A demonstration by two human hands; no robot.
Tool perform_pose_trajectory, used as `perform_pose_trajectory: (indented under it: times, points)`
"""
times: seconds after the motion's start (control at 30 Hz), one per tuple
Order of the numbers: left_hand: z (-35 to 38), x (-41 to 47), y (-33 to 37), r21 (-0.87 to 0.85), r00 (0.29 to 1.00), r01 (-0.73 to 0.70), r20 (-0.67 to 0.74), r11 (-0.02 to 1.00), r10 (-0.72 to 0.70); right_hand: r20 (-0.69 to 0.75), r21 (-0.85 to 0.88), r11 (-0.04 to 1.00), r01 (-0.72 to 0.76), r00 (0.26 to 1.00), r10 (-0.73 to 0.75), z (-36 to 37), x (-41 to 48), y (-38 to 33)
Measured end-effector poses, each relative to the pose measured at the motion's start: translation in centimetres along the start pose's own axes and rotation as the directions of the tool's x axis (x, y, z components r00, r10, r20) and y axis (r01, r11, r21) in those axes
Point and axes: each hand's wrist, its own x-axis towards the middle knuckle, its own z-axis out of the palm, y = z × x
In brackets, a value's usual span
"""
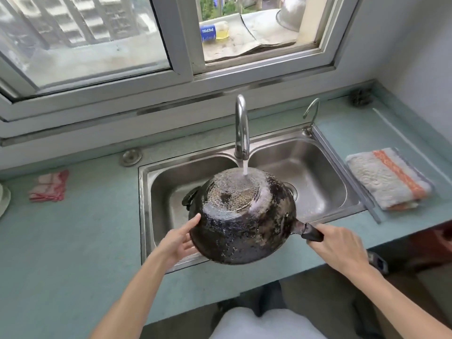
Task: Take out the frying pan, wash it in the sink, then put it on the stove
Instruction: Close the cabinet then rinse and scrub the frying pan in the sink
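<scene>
The double-basin steel sink is set into a pale green desk under a window. Its left basin is mostly hidden behind the pan; the right basin holds nothing visible but its drain fitting and a wet sheen. On the sill outside the open window pane, a cut plastic bottle with a blue label holds a little yellow liquid, and a metal bowl leans at the top edge; what it contains cannot be made out.

The frying pan is held over the sink, above the divider between the basins, turned bottom-up and tilted toward the camera. Its blackened, patchy underside faces up. Water from the tall curved faucet strikes the far part of the flat base and spreads across it. The pan's long axis runs from a small loop handle at the left rim, across the body, to the long dark handle pointing lower right.

The right hand is wrapped tight round that long handle. The left hand is spread, fingers extended, with palm and fingertips pressed against the pan's near-left wall.

A folded striped towel lies on the desk right of the sink, a red-and-white cloth lies to the left, and a smaller tap stands at the sink's back right corner.
</scene>
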Motion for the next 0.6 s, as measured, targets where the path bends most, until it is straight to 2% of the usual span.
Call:
perform_pose_trajectory:
  times: [0.23, 0.4, 0.6]
  points:
    - [3.3, 2.4, 1.5, -0.051, 0.998, 0.023, 0.065, 0.998, -0.019, -0.035, 0.060, 0.990, -0.124, 0.991, 0.126, -0.3, -1.6, 1.7]
    - [5.0, 3.3, 2.5, 0.038, 0.990, 0.043, 0.136, 0.998, -0.047, -0.066, 0.075, 0.978, -0.196, 0.977, 0.201, -0.7, -2.9, 2.8]
    - [7.0, 4.1, 2.5, 0.016, 0.993, 0.029, 0.111, 0.999, -0.030, -0.063, 0.087, 0.958, -0.272, 0.959, 0.277, -0.3, -3.7, 3.6]
